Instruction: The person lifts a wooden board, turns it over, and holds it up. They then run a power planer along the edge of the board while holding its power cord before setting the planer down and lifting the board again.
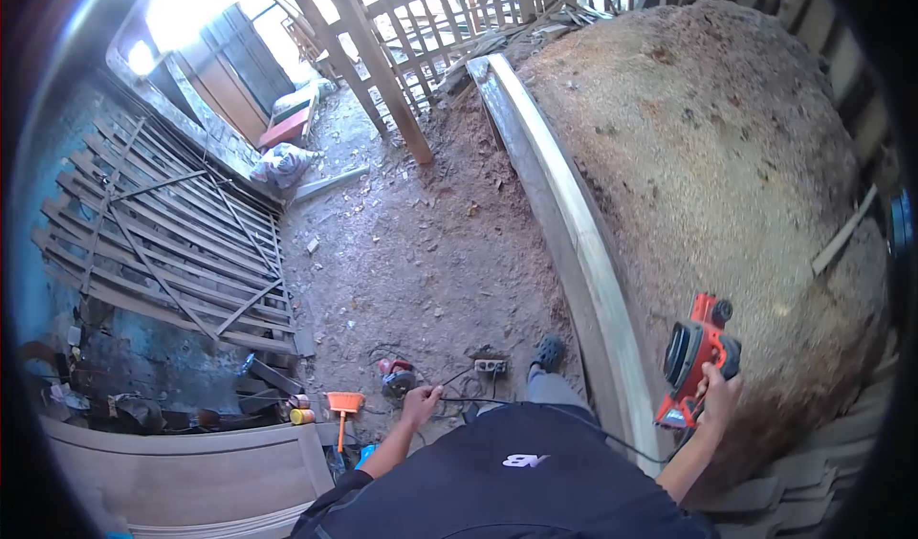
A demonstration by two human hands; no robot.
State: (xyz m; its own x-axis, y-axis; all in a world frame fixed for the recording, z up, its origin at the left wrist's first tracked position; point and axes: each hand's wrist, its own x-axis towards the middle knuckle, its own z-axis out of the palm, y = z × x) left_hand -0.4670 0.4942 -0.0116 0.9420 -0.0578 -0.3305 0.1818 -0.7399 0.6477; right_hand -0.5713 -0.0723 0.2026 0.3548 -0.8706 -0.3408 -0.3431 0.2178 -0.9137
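Observation:
My right hand (pixel 719 397) is wrapped round the handle of a red and black electric hand planer (pixel 690 352), held up at the right beside a long wooden beam (pixel 591 242). The beam's pale upper face runs from near my body to the far fence. My left hand (pixel 421 406) is closed on a black power cord (pixel 461 399), low and left of my body. The cord crosses in front of me toward the right. Close beyond the left hand, a socket block (pixel 491 366) with plugs in it and a red power tool (pixel 396 378) lie on the ground.
A big mound of wood shavings (pixel 708 147) fills the right side. Wooden slat frames (pixel 172 223) lean on the left wall. An orange brush (pixel 344 403), yellow-lidded cans (pixel 301 416) and a wooden panel (pixel 191 467) are at lower left. A post (pixel 382 70) and lattice fence stand ahead.

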